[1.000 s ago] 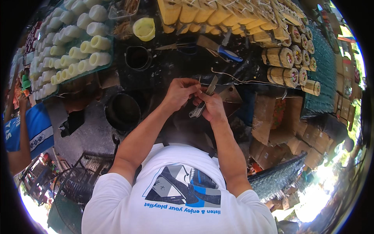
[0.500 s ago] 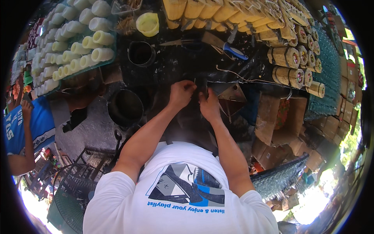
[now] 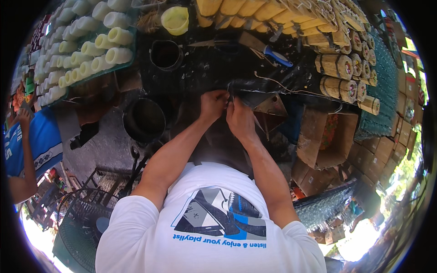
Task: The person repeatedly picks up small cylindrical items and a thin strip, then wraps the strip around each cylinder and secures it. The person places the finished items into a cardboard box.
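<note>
Black tabletop point(image 3: 207, 70) ends near left hand point(image 3: 212, 105) and right hand point(image 3: 240, 119).

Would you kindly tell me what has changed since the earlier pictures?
The right hand, which held a silvery strip, has moved leftward, close to the left hand; the strip is no longer clearly visible, so I cannot tell whether it was let go. The yellow cup and blue-handled tool stayed put.

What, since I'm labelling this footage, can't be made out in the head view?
In the head view:
- What lies between the left hand and right hand: too small and dark.
- Inside the large black pot: lost in shadow.
- Blue-shirted person: cut off by the lens rim.
- Topmost white cups: cut off by the upper edge.
</note>
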Demonstrator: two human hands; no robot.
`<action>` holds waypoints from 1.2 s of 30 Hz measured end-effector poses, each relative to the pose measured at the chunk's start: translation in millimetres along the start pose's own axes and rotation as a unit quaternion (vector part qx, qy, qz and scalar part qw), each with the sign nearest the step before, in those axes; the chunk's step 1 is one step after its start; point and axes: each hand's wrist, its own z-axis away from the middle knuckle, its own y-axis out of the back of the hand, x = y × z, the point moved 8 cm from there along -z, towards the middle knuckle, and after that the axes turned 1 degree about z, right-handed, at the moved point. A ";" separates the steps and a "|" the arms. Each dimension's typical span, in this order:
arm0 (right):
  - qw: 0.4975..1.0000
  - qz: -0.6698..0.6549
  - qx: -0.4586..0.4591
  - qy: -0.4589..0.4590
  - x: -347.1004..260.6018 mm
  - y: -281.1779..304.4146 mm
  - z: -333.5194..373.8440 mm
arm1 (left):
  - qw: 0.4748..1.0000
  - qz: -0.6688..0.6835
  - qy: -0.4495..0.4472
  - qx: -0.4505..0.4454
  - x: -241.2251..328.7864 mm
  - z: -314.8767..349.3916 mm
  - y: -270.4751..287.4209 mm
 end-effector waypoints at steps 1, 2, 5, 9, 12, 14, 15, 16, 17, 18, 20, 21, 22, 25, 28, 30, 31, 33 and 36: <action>1.000 0.000 -0.003 0.000 -0.6 -1.3 -0.7 | 1.000 0.003 -0.010 0.001 0.3 -0.2 0.3; 1.000 0.005 -0.005 -0.004 0.6 -3.1 -1.2 | 1.000 0.004 -0.007 -0.001 2.4 0.3 0.3; 1.000 0.012 -0.008 -0.010 5.2 -9.7 -2.2 | 1.000 0.006 -0.005 -0.006 7.9 1.4 1.0; 1.000 0.029 -0.005 -0.001 5.2 -13.2 -2.5 | 1.000 0.009 -0.009 0.004 8.6 2.6 2.0; 0.998 0.053 -0.014 -0.003 2.3 -12.8 -3.3 | 0.998 -0.044 -0.045 0.016 8.1 1.6 4.2; 0.998 0.054 -0.011 -0.006 -0.5 -11.2 -3.7 | 0.996 -0.068 -0.061 0.024 5.6 -0.2 4.5; 0.999 0.049 -0.003 -0.007 -2.5 -9.8 -3.7 | 0.996 -0.064 -0.058 0.027 2.9 -1.2 4.2; 0.999 0.044 0.005 -0.007 -3.5 -8.9 -3.6 | 0.996 -0.060 -0.055 0.030 0.2 -2.0 4.1; 0.999 0.047 0.005 -0.009 -1.9 -10.0 -3.5 | 0.996 -0.059 -0.053 0.027 0.7 -2.0 3.5; 0.999 0.051 0.004 -0.011 0.7 -11.5 -3.5 | 0.997 -0.058 -0.050 0.023 1.1 -2.0 3.0; 0.998 0.056 0.004 -0.014 1.8 -13.1 -3.3 | 0.997 -0.059 -0.046 0.024 -0.4 -2.3 2.6; 0.998 0.058 0.004 -0.014 1.3 -13.6 -3.2 | 0.997 -0.059 -0.045 0.028 -2.3 -2.5 2.6; 0.998 0.059 0.003 -0.015 0.8 -14.0 -3.0 | 0.997 -0.060 -0.043 0.032 -4.3 -2.8 2.6; 0.998 0.062 0.018 -0.021 -1.1 -12.5 -1.5 | 0.997 -0.054 -0.049 0.036 -5.4 -3.1 1.5; 0.998 0.047 0.034 -0.006 -4.3 -10.1 -1.1 | 0.995 -0.070 -0.058 0.038 -4.1 -2.9 2.3; 0.998 0.050 0.019 -0.020 -2.4 -11.4 -1.6 | 0.995 -0.069 -0.061 0.036 -3.5 -3.1 2.2; 0.998 0.051 0.011 -0.027 -1.4 -12.3 -1.7 | 0.995 -0.069 -0.062 0.036 -3.3 -3.1 2.1; 0.998 0.048 0.028 -0.014 -4.2 -10.2 -1.8 | 0.996 -0.063 -0.058 0.036 -3.5 -2.6 2.3; 0.998 0.049 0.027 -0.013 -3.1 -11.0 -1.5 | 0.996 -0.063 -0.056 0.033 -2.4 -3.1 2.1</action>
